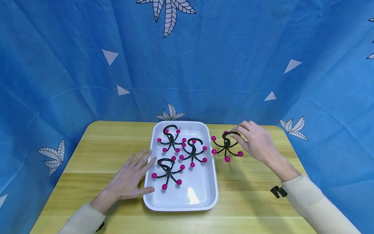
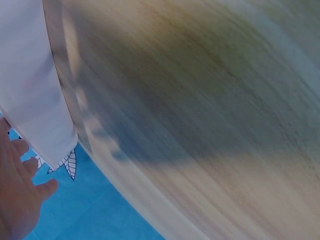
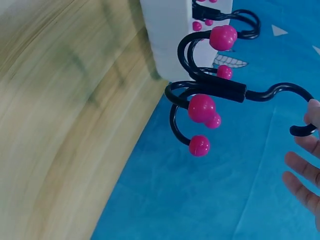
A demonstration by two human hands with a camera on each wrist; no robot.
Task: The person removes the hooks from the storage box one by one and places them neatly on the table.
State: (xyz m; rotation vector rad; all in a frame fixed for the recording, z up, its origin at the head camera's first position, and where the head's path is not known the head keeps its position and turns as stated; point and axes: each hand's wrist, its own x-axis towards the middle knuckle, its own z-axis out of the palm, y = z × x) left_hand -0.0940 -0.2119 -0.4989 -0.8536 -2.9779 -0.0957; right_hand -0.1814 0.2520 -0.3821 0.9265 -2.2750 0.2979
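My right hand (image 1: 257, 139) pinches the curved top of a black multi-arm hook with pink ball tips (image 1: 227, 144), held up just right of the white tray (image 1: 201, 201). In the right wrist view that hook (image 3: 220, 90) hangs from the fingers (image 3: 305, 170) by its bent end. Several similar hooks lie in the tray: one at the back (image 1: 171, 139), one in the middle (image 1: 193, 152) and one toward the front left (image 1: 168, 170). At the tray's left rim my left hand (image 1: 128, 180) is spread, fingers straight, fingertips and thumb over the edge.
The wooden table (image 1: 96, 162) carries the tray near its middle. A blue cloth (image 1: 233, 65) with leaf and triangle prints hangs behind and around it. In the left wrist view the tray's side wall (image 2: 35, 75) rises beside the left hand.
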